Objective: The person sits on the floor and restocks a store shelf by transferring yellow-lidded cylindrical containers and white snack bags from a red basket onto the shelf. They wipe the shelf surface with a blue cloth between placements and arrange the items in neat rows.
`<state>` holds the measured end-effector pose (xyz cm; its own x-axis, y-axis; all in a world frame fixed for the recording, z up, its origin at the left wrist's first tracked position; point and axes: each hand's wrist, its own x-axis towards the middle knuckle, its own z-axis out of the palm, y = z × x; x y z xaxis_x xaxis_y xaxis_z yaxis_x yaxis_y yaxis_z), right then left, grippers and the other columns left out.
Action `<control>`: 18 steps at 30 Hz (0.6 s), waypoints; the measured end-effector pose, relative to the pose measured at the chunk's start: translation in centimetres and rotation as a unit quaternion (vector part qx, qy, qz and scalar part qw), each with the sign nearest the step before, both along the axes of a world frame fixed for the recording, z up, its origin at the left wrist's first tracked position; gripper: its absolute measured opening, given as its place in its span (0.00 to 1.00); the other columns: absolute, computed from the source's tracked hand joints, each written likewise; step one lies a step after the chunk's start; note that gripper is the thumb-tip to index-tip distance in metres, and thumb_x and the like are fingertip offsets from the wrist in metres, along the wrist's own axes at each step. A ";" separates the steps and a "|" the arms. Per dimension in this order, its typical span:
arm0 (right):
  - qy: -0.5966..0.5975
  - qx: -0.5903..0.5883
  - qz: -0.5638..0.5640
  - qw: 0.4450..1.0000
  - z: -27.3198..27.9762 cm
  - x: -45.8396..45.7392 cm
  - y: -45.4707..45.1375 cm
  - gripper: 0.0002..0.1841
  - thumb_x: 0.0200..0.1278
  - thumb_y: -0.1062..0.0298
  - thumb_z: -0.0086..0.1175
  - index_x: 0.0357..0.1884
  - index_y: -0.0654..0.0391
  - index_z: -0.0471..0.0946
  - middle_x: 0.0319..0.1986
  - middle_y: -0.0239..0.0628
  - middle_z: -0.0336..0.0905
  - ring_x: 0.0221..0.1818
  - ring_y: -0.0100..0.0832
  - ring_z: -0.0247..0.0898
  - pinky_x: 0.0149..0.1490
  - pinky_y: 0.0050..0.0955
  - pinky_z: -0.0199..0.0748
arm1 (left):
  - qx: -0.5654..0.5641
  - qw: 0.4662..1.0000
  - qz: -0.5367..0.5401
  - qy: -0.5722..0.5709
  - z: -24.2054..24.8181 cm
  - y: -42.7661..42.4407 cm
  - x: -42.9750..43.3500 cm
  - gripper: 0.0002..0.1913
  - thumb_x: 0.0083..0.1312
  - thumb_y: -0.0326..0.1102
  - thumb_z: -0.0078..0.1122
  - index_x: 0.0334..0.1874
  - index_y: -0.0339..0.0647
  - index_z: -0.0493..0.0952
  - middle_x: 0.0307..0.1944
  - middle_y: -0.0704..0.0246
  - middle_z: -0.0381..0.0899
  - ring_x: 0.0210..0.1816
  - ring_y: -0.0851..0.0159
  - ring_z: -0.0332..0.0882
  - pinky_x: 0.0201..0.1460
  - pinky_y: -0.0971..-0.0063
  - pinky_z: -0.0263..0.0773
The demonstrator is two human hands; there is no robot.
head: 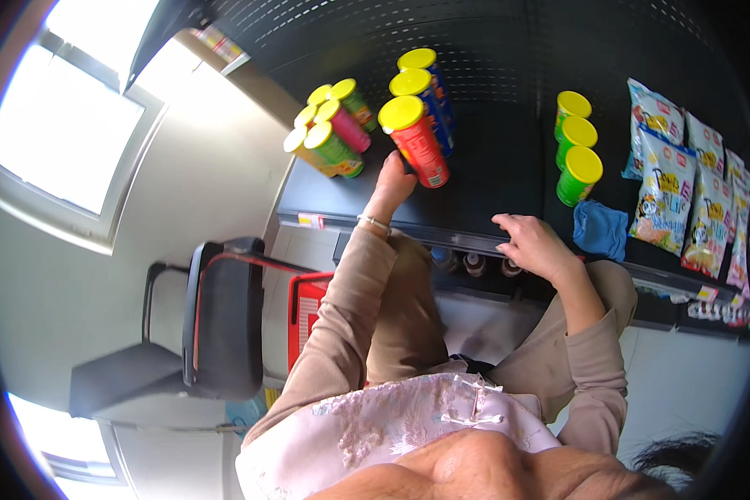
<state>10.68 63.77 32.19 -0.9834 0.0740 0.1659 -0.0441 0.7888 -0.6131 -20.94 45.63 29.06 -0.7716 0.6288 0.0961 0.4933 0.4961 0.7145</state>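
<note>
My left hand [395,179] is at the lower side of a red snack canister [420,150] with a yellow lid, on a black shelf; its fingers are partly hidden behind the canister. Blue canisters [439,115] stand in a row behind the red one. To the left is a cluster of green, pink and yellow-orange canisters [344,153]. My right hand [528,240] hovers at the shelf's front edge, fingers apart, holding nothing. Right of it lie a crumpled blue cloth [600,230] and a row of green canisters [575,187] with yellow lids.
Snack bags [665,187] stand at the right of the shelf [475,187]. Bottles [475,264] show on a lower level under its front edge [425,236]. A red plastic basket [303,312] and a black office chair [228,319] are at the left, near a wall with windows.
</note>
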 end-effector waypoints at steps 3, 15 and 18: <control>-0.019 -0.026 -0.006 0.999 0.4 -0.1 0.0 0.26 0.61 0.71 0.69 0.61 0.62 0.77 0.49 0.56 0.85 0.52 0.57 0.81 0.58 0.48 0.80 | -0.020 0.994 0.099 0.049 1.2 -2.1 2.9 0.40 0.60 0.33 0.69 0.74 0.26 0.63 0.71 0.41 0.70 0.74 0.40 0.68 0.77 0.58 0.67; -0.068 -0.026 0.015 0.997 1.4 0.8 -1.8 0.30 0.64 0.83 0.60 0.70 0.62 0.74 0.56 0.50 0.84 0.38 0.32 0.81 0.51 0.32 0.80 | -0.054 0.979 0.035 0.195 -0.8 -22.3 26.3 0.45 0.66 0.46 0.65 0.83 0.37 0.57 0.82 0.42 0.50 0.81 0.35 0.52 0.82 0.50 0.52; -0.091 -0.033 0.018 0.995 1.2 0.9 -2.1 0.29 0.66 0.80 0.61 0.71 0.61 0.74 0.58 0.49 0.83 0.41 0.34 0.81 0.54 0.35 0.81 | 0.013 0.999 0.015 0.049 -4.6 -28.6 29.0 0.45 0.66 0.46 0.64 0.82 0.34 0.57 0.81 0.44 0.54 0.79 0.38 0.58 0.81 0.54 0.56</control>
<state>11.55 61.67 33.37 -0.9989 0.0426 -0.0184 0.0441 0.7459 -0.6646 8.11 17.04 24.48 -0.7762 0.6017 0.1882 0.5465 0.4933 0.6767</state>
